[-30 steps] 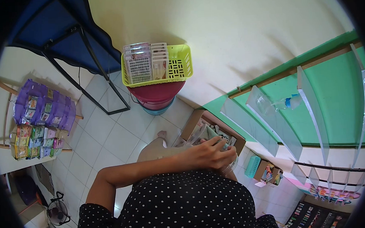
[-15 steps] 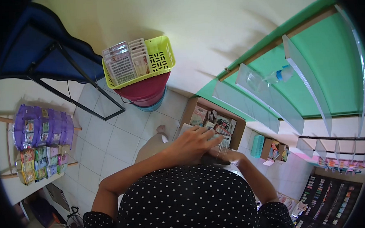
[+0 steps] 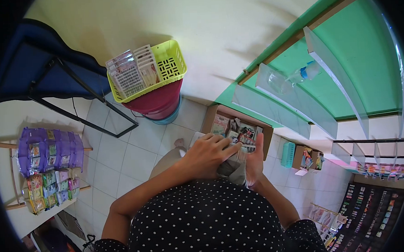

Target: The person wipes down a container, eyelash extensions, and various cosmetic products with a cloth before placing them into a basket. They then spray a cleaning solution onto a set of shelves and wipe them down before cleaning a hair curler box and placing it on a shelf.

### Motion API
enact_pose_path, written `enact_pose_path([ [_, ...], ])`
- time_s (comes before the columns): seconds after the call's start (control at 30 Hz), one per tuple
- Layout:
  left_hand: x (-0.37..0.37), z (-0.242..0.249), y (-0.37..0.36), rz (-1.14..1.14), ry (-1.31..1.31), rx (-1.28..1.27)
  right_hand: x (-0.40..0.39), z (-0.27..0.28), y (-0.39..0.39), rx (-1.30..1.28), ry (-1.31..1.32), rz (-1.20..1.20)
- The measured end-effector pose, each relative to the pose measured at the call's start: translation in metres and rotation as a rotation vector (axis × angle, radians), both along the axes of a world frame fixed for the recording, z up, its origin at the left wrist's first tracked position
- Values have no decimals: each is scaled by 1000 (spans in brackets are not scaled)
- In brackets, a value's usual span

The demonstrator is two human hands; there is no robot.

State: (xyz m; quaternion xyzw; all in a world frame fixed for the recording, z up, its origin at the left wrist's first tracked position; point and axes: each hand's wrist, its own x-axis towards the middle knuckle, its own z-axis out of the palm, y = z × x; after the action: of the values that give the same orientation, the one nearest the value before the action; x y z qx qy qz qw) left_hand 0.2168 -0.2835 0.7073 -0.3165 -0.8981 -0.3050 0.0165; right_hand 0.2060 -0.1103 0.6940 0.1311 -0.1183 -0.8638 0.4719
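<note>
Over my lap, a clear plastic packet shows between my two hands, its contents hard to make out. My left hand is bent over the packet's left side, knuckles up, with its fingertips at the plastic. On the packet's right side my right hand is upright and seen edge-on, fingers stretched and the palm turned toward the plastic. Just beyond both hands stands an open cardboard box holding assorted small packaged goods.
A yellow-green basket with packaged items rests on a maroon bucket. Green-backed shelving fills the right. Purple hanging organizers are at left, beside a black-framed blue board. A teal basket stands right.
My right hand has turned upright, its fingers now stretched upward instead of tucked near the left fingertips. My left hand has shifted slightly left. The view has tilted a little.
</note>
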Motion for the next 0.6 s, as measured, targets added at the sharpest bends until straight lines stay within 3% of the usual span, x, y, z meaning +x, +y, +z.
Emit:
enact_pose_path([
  [0.03, 3, 0, 0, 21, 32, 5, 0, 5, -2, 188, 135, 69],
  [0.07, 4, 0, 0, 41, 65, 10, 1, 7, 4, 186, 133, 67],
  [0.13, 5, 4, -2, 49, 9, 50, -1, 12, 30, 760, 728, 500],
  [0.17, 5, 5, -3, 60, -48, 89, -5, 14, 33, 762, 727, 496],
  [0.23, 4, 5, -5, 44, -70, 79, -18, 21, 33, 636, 1193, 692],
  [0.27, 2, 4, -5, 30, -91, 71, -20, 27, 32, 661, 1256, 661],
  [0.4, 1, 0, 0, 67, -93, 70, -17, -3, 28, 643, 1161, 571],
  [0.5, 1, 1, 1, 69, -33, 7, -6, -35, 13, 633, 909, 537],
  [0.57, 1, 1, -4, 56, -57, 66, 1, -48, 3, 199, 416, -12],
  [0.6, 2, 2, -5, 59, -55, 65, 3, -46, 6, 198, 418, -9],
])
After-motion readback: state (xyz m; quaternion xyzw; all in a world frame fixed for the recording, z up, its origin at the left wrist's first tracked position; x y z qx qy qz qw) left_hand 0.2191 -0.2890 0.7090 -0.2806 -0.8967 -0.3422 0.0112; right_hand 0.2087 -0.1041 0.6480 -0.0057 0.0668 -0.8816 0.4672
